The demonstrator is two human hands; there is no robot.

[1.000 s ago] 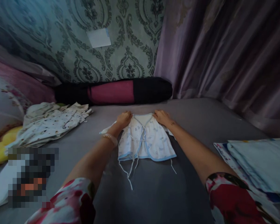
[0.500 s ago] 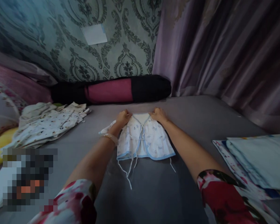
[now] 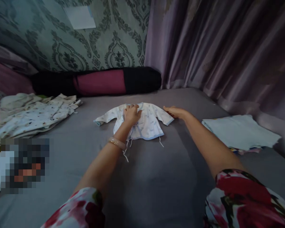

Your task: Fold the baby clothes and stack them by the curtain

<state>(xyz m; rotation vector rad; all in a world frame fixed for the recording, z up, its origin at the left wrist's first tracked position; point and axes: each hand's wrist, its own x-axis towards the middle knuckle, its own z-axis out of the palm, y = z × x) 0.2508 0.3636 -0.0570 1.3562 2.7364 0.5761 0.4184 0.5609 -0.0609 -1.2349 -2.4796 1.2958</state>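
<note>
Fingers, left hand: parted and slightly bent, they rested on the front of a small white jacket, just below its neckline.
Left wrist: a pale bangle circled it, short of the cloth.
Fingers, right hand: held close together and pointed inward, they reached the upper edge of the jacket's sleeve near the cuff; whether they pinched the fabric could not be told.
Jacket: it lay front up beneath the left fingers and to the left of the right ones, its blue-trimmed hem toward the person.
Sleeves: both stretched outward; one ended beside the right hand, while the other sloped away to the left, clear of the fingers.
Ties: thin and white, they trailed past the hem onto the grey sheet.
Right side: pale cloths lay stacked, apart from the right hand.
Left side: spotted clothes sat in a loose heap, well apart from the jacket.
Far edge: a long black and dark pink bundle lay along the wall.
Behind: a purple curtain hung right of the patterned wall, where a white sheet of paper showed.
</note>
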